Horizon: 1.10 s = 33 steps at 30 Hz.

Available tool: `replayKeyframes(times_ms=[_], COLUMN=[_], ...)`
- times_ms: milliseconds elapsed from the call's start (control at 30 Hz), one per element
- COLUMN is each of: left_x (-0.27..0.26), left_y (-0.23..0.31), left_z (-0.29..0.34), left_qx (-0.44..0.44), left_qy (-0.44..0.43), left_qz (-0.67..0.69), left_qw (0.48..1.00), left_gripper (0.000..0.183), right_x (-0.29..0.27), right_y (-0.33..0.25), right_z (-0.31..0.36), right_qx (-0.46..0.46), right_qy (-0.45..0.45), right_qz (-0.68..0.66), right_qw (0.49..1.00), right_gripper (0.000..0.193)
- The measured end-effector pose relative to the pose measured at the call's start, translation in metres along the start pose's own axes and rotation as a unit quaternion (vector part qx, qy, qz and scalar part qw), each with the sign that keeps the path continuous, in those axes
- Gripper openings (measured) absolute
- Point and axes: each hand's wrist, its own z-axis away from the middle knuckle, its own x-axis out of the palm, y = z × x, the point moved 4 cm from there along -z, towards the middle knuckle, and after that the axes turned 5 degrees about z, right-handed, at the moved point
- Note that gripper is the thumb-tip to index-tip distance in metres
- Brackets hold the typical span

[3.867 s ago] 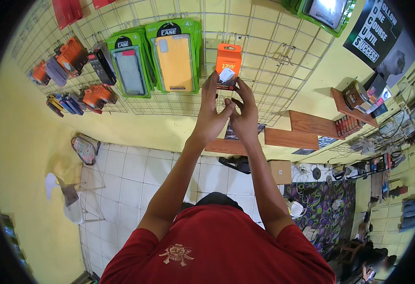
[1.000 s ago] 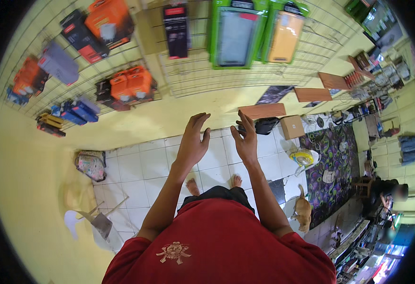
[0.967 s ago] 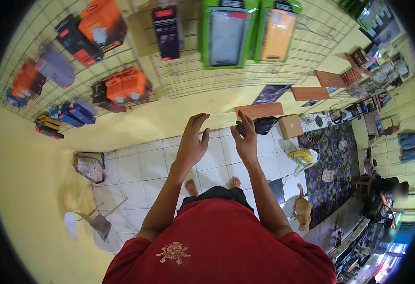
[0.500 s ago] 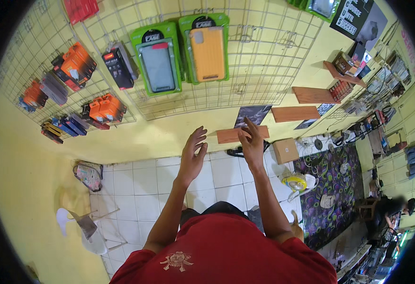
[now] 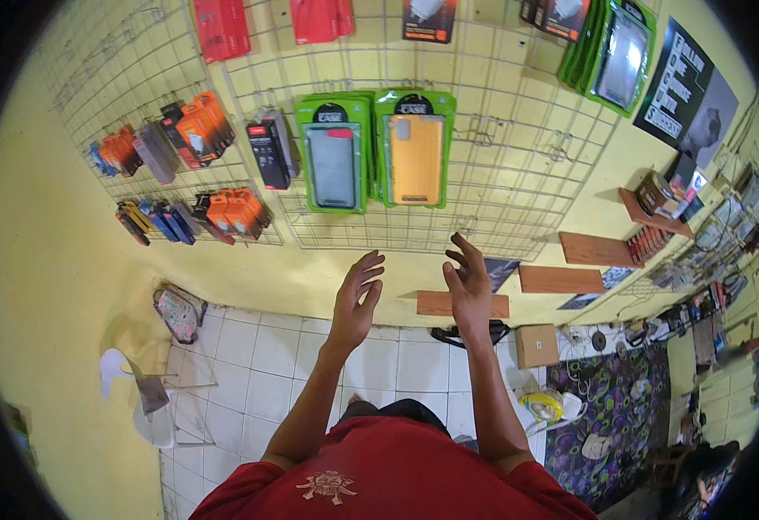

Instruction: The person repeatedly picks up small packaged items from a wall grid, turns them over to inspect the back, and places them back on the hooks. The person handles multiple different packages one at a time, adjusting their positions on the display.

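While a grey phone case (image 5: 334,169) and yellow phone case (image 5: 416,160) hang on a wire grid (image 5: 501,178), the head view shows the left hand (image 5: 356,299) and right hand (image 5: 470,290) open below, apart; a dim shape (image 5: 700,472), lower right, is probably a person.

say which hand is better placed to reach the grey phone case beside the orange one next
Probably the left hand: it looks empty and nearer the grey case; the right hand sits farther right.

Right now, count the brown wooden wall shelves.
4: lowest shelf behind the right hand; second shelf, third shelf and top shelf climbing rightward. Others may be hidden.
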Motion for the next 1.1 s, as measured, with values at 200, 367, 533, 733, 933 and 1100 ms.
replayKeyframes(times_ms=[200,367,533,733,933,1100], left_x=[-0.037,-0.042,0.01,0.034,0.039,0.006], left_y=[0.042,0.135,0.214,0.216,0.231,0.225], left_z=[-0.028,-0.098,-0.197,-0.26,-0.245,-0.184], left_qx=[0.054,0.182,0.266,0.267,0.318,0.317], left_qy=[0.005,-0.045,-0.089,-0.073,-0.048,-0.029], left_qz=[0.002,-0.025,0.014,0.089,0.062,0.025], left_qw=[0.999,0.982,0.96,0.957,0.945,0.948], left_gripper=[0.049,0.055,0.059,0.061,0.056,0.061], right_x=[0.036,0.041,0.024,0.036,0.024,0.05], right_y=[-0.06,-0.146,-0.211,-0.226,-0.228,-0.233], right_z=[-0.022,-0.089,-0.176,-0.212,-0.208,-0.137], right_qx=[-0.091,-0.256,-0.305,-0.335,-0.412,-0.298], right_qy=[-0.037,0.048,0.164,0.134,0.134,0.077], right_qz=[0.002,0.068,0.116,0.114,0.111,0.092], right_qw=[0.995,0.963,0.931,0.926,0.894,0.947], right_gripper=[0.052,0.052,0.053,0.047,0.042,0.045])
